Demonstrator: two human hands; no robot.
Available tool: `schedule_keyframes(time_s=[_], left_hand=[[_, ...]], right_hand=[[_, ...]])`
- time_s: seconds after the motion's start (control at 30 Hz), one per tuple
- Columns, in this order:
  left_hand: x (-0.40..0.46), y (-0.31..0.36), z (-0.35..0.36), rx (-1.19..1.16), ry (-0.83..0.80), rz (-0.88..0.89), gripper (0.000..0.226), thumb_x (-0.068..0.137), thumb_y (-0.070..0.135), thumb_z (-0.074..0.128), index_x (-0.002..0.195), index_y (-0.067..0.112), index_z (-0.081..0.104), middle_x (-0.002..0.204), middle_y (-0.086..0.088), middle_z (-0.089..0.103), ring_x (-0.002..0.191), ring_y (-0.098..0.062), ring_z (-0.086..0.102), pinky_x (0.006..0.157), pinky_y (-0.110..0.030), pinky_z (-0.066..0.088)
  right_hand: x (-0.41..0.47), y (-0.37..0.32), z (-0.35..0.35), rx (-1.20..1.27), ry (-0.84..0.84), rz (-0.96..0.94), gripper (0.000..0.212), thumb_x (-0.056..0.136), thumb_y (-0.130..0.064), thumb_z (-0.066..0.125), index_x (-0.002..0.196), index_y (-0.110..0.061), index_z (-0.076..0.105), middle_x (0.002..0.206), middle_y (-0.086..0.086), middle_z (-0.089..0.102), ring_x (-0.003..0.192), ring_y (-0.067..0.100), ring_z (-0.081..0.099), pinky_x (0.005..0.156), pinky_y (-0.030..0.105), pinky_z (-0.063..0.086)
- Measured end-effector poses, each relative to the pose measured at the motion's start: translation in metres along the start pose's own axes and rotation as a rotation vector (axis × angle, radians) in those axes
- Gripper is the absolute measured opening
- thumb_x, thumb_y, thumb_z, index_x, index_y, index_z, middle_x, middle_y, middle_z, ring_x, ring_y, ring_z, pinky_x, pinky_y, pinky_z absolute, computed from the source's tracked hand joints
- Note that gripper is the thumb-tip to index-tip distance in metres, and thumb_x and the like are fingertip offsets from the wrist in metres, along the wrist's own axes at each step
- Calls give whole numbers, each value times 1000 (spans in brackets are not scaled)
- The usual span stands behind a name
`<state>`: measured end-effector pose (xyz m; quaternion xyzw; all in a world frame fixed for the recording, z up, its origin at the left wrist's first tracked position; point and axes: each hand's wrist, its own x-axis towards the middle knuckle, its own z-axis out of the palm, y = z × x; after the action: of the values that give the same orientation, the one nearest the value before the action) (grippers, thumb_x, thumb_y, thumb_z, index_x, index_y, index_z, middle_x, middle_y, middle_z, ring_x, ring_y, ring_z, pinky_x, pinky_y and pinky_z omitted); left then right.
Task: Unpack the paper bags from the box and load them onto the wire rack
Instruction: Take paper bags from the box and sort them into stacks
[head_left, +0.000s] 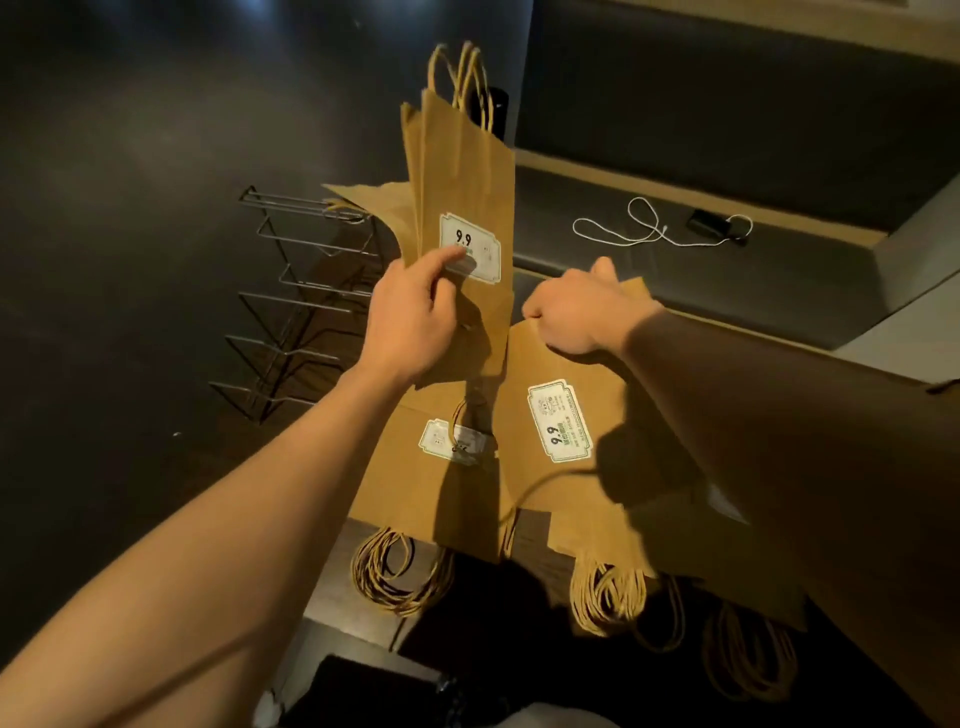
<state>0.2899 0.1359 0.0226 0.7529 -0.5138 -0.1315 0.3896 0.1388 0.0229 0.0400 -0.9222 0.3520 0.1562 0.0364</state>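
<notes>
At frame centre, a sheaf of upright paper bags (457, 171) is pinched by the left hand (410, 322); flat bags (571, 457) are gripped by the right hand (576, 312), right of the wire rack (296, 306).

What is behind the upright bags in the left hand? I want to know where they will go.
Behind the upright bags held by the left hand stands the wire rack, with paper lying across its top tier. The bags cover the rack's right side.

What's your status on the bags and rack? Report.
Left hand gripping upright bag bundle. Right hand gripping flat bags. Wire rack beside the left hand, nothing blocking.
</notes>
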Motion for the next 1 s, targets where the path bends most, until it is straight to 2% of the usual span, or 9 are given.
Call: schedule_keyframes(time_s=[0.13,0.3,0.47,0.53,0.6,0.7,0.8,0.87,1.0], left_hand=[[0,8,-2,253,-218,85,32,99,19,48,124,17,68,127,-10,63,117,-27,58,101,-36,44],[-12,10,1,219,-532,86,53,87,67,57,103,19,74,106,1,62,94,-15,59,83,-31,49],[-13,10,10,157,-504,-136,28,90,39,71,71,20,63,68,6,61,63,-6,56,53,-20,38],[-14,1,13,3,-416,-293,26,88,35,75,74,14,68,73,-1,68,64,-11,62,59,-26,48],[-16,-6,9,-198,-295,-423,29,85,33,78,81,5,71,78,-11,73,67,-20,69,66,-37,60],[-13,-11,6,-355,-179,-508,23,86,31,77,84,8,73,76,-11,74,71,-31,71,69,-43,61],[-13,-9,9,-351,-199,-496,13,88,28,75,84,15,74,76,-5,75,70,-22,70,68,-38,59],[-18,-11,14,-346,-218,-483,13,88,28,75,86,15,76,78,-5,76,70,-20,71,72,-41,60],[-23,-18,17,-422,-191,-496,22,87,33,76,81,12,74,75,-6,75,65,-19,68,66,-39,56]], right_hand=[[-7,-14,-4,-41,-47,-142,29,94,-14,38,73,-25,55,76,-5,46,94,24,40,89,44,25],[-6,-17,5,102,50,-203,29,97,-21,40,79,-30,61,80,-11,53,93,19,45,88,44,27],[-7,-17,8,350,459,-5,18,86,-19,55,100,-30,59,111,-3,53,115,22,41,101,43,29],[-9,-10,14,469,651,262,51,84,-30,65,130,-30,45,138,4,39,132,25,31,107,43,25],[-12,2,24,781,543,659,78,83,-45,68,146,-26,28,152,9,29,139,30,28,111,47,26],[-22,7,45,1564,31,788,59,92,-43,59,141,-17,37,131,9,53,118,29,51,99,44,44],[-25,1,66,1619,-37,720,46,96,-26,59,137,-10,45,124,8,58,116,25,55,95,40,45],[-24,-5,81,1611,-56,773,61,88,-38,67,137,-11,44,128,5,58,119,23,53,99,38,43],[10,25,161,1767,10,868,74,65,-44,76,132,-22,54,131,5,61,118,29,58,103,55,43]])
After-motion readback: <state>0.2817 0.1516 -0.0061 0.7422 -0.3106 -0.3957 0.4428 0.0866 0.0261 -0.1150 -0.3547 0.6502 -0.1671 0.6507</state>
